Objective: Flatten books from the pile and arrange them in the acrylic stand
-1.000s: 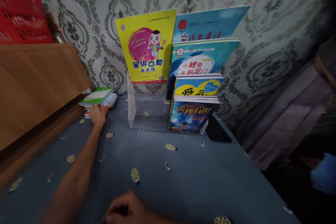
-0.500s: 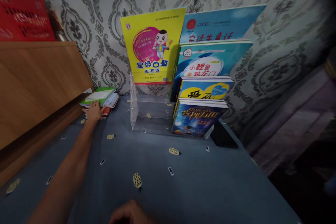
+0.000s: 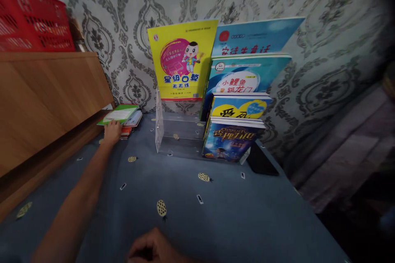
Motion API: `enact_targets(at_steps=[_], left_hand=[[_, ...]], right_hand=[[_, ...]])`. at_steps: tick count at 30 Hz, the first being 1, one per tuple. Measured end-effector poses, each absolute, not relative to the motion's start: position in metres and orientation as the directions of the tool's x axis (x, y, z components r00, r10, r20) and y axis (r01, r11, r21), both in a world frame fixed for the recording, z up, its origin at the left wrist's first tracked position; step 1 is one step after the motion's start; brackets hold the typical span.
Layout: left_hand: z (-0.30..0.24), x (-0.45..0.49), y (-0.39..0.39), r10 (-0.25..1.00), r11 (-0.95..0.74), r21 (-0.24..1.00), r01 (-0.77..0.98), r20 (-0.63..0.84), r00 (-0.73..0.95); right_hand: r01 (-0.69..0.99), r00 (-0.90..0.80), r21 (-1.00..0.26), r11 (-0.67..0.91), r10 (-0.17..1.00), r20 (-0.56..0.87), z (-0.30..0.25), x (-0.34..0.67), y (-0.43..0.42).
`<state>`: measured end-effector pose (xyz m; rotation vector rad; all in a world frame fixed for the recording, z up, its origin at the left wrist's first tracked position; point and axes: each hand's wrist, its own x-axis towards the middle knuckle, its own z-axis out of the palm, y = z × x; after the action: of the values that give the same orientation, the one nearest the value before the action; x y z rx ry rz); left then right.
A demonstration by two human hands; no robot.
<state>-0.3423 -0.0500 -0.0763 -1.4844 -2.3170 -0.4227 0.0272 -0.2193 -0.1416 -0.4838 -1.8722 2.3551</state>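
Observation:
At the far left, my left hand [image 3: 112,131] has its fingers closed on the near edge of a thin green book [image 3: 126,111] with a pale panel on its cover. This book tops a small stack of books [image 3: 133,121], partly hidden by the hand. At the bottom of the view, my right hand [image 3: 152,246] is loosely curled above the cloth, with nothing visible in it. A clear acrylic book rack [image 3: 159,127] stands in the middle. It holds a yellow workbook [image 3: 182,59] at the back left and several books [image 3: 231,141] in tiers on the right.
A wooden cabinet [image 3: 52,102] borders the left side, with a red plastic basket [image 3: 37,20] on top. A dark flat object [image 3: 262,160] lies right of the rack. The blue-grey tablecloth [image 3: 179,189] has a pineapple pattern. Patterned wallpaper [image 3: 132,28] covers the wall behind.
My left fingers, earlier spread over the stack's front, are now drawn together on the green book, which has shifted slightly on the stack. The right hand stays curled. The view has turned slightly.

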Motion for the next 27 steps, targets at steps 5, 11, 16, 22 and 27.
enact_targets(at_steps=[5, 11, 16, 22, 27], left_hand=[[-0.068, -0.344, -0.050, 0.820, 0.366, 0.079, 0.927, 0.443, -0.362], [-0.063, -0.329, -0.059, 0.855, 0.294, 0.039, 0.955, 0.437, -0.281], [-0.067, -0.309, -0.066, 0.885, 0.215, 0.049, 0.975, 0.413, -0.216], [-0.084, -0.287, -0.077, 0.908, 0.139, 0.100, 0.985, 0.383, -0.167], [-0.099, -0.273, -0.080, 0.923, 0.072, 0.150, 0.986, 0.365, -0.123]], right_hand=[[0.071, -0.944, -0.960, -0.270, 0.292, -0.152, -0.141, 0.030, -0.221], [0.089, -0.940, -0.959, -0.270, 0.296, -0.170, -0.137, 0.030, -0.222], [0.121, -0.939, -0.957, -0.264, 0.281, -0.197, -0.134, 0.029, -0.220], [0.055, -0.959, -0.945, -0.321, 0.247, -0.139, -0.134, 0.030, -0.219], [0.033, -0.962, -0.948, -0.317, 0.246, -0.116, -0.132, 0.031, -0.219]])
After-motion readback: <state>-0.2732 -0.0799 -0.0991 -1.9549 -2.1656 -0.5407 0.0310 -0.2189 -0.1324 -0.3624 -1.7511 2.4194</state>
